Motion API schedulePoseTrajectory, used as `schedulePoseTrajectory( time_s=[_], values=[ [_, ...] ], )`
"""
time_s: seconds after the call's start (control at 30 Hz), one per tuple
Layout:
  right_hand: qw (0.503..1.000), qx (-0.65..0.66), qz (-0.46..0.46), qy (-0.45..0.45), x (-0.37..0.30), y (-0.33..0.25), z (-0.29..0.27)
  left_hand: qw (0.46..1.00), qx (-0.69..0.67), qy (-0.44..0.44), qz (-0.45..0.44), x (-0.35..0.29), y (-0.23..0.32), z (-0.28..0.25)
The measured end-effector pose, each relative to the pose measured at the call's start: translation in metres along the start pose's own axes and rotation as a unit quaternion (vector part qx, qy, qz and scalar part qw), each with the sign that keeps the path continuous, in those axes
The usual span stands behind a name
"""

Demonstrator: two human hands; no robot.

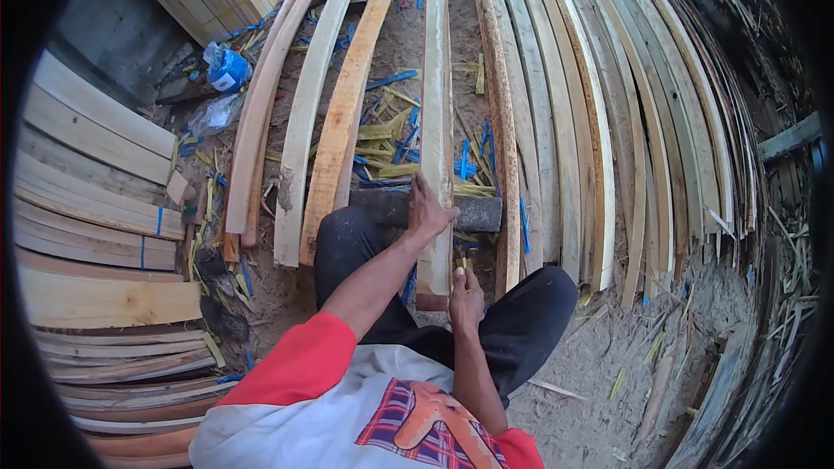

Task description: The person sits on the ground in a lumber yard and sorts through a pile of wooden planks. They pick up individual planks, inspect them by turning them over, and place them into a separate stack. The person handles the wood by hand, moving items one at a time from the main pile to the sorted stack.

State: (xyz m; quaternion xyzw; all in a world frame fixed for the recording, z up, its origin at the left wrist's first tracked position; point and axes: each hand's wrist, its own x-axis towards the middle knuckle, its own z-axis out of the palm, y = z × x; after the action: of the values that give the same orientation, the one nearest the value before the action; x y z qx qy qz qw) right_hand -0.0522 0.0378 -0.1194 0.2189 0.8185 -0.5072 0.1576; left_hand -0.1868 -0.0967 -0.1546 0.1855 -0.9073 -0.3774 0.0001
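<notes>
A long pale wooden plank (436, 122) runs away from between my knees, its near end reaching back almost to my lap. My left hand (426, 211) grips it, fingers along the left edge and thumb at the right. Beneath the plank lies a dark crosswise block (479, 214). My right hand (466, 297) is closed beside the plank's near right edge, thumb upward. Something small and dark shows just above its fingers, too unclear to name.
An orange-tinged plank (347, 122) and a rough-edged board (501, 113) flank the held one. Many more boards (599, 139) fan out rightward. Stacked, strapped boards (95, 178) lie left, near a blue bundle (228, 69). Blue and yellow strips (391, 135) litter the ground.
</notes>
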Motion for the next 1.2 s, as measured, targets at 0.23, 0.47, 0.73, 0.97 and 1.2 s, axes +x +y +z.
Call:
schedulePoseTrajectory(
  time_s=[0.23, 0.47, 0.73, 0.97, 1.2],
  values=[
    [0.753, 0.533, 0.374, -0.099, -0.014, 0.073, 0.021, 0.999, -0.008, -0.026, -0.041, -0.015, -0.007, 0.021],
    [0.711, 0.563, 0.418, -0.057, -0.002, 0.056, 0.023, 0.997, -0.039, -0.012, -0.068, -0.039, -0.017, 0.020],
    [0.639, 0.619, 0.440, -0.124, 0.017, 0.070, 0.024, 0.998, -0.023, -0.002, -0.057, -0.057, -0.018, 0.021],
    [0.774, 0.445, 0.424, -0.152, 0.023, 0.088, 0.017, 0.995, -0.074, 0.070, 0.023, -0.038, -0.032, -0.021],
    [0.946, 0.286, 0.151, -0.031, -0.008, 0.036, -0.022, 0.947, 0.206, 0.095, -0.226, 0.026, -0.117, -0.138]
  ],
)
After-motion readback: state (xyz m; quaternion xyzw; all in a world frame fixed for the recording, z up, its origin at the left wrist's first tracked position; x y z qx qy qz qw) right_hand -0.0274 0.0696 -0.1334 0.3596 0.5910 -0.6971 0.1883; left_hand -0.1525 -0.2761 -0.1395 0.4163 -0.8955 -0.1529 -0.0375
